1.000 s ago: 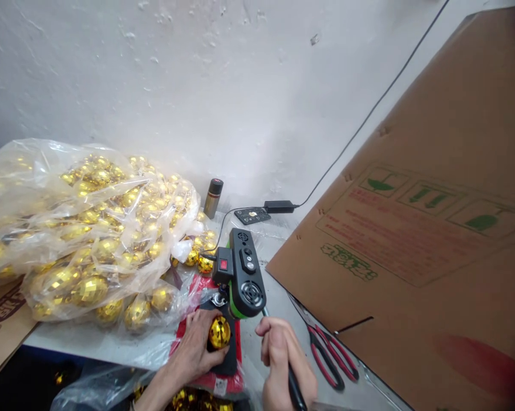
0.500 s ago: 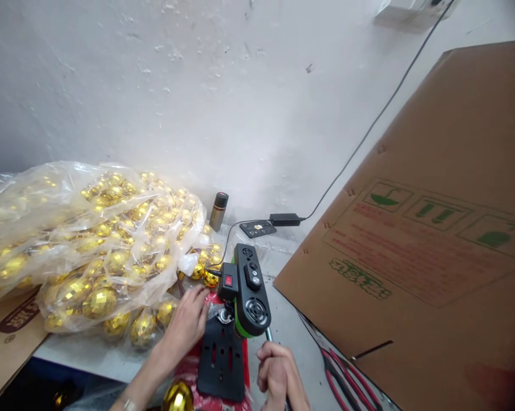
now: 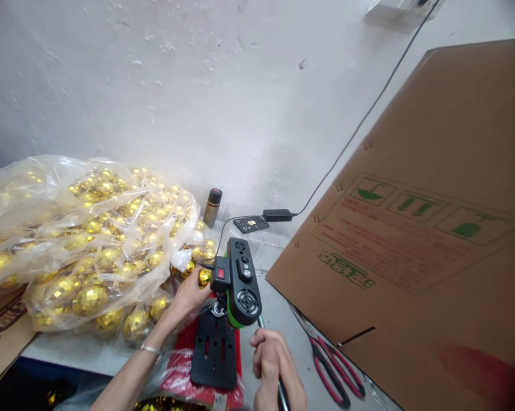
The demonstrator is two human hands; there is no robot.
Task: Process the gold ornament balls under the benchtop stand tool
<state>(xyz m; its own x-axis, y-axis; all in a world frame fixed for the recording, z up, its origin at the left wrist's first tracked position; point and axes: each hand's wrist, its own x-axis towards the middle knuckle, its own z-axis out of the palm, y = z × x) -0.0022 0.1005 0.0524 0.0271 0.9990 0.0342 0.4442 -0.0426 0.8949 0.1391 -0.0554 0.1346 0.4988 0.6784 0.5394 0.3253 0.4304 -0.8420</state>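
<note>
My left hand [image 3: 191,294] reaches behind a small black and green bench drill press [image 3: 245,285], its thumb and fingers around a gold mirror ball [image 3: 204,278]. Some of its fingertips are hidden. More gold balls [image 3: 187,269] lie just beyond that hand. In front of the press, my right hand [image 3: 276,365] is closed around a metal lever [image 3: 261,321] that slants down from the machine's right side. The slotted black base plate [image 3: 214,351] rests on red plastic [image 3: 180,371]. A red switch [image 3: 220,273] sits on the press's side box.
A big clear bag [image 3: 112,228] of gold mirror balls fills the left side. Red and black handled pliers or cutters [image 3: 334,365] lie beside a large cardboard box [image 3: 411,228]. Toward the wall are a dark-capped bottle [image 3: 213,206] and a black power adapter [image 3: 277,215] with its cable.
My left hand has moved away from me, past the press's side, and closed around a gold ball. My right hand stays on the lever. The whole view has shifted slightly.
</note>
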